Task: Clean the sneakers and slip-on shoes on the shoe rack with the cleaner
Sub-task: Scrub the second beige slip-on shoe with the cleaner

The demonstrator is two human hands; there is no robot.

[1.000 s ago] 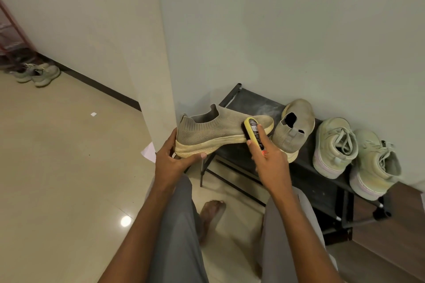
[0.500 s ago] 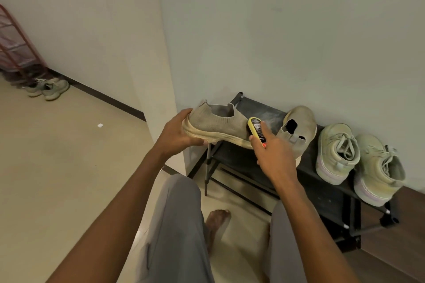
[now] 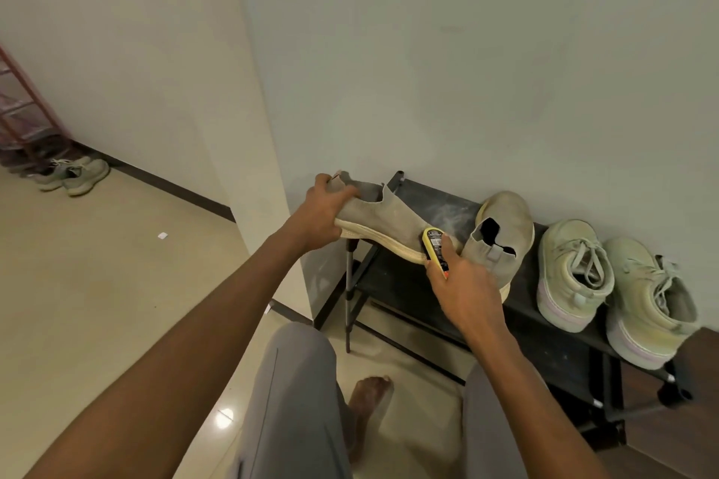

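Shoe rack (image 3: pixel 552 346) by wall; left hand (image 3: pixel 319 216) grips slip-on (image 3: pixel 383 220) heel, long axis toward right hand (image 3: pixel 465 286) gripping cleaner (image 3: pixel 435 245) at toe.

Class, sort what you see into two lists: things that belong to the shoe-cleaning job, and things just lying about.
Job: held slip-on, cleaner, second slip-on, two sneakers, shoe rack, left hand, right hand.

Lying about: far shoe pair, red rack, paper scrap.

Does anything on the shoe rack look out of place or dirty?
Yes. The second slip-on shoe leans toe-up against the wall, not flat, and pale dust smears the black shoe rack top beside it.
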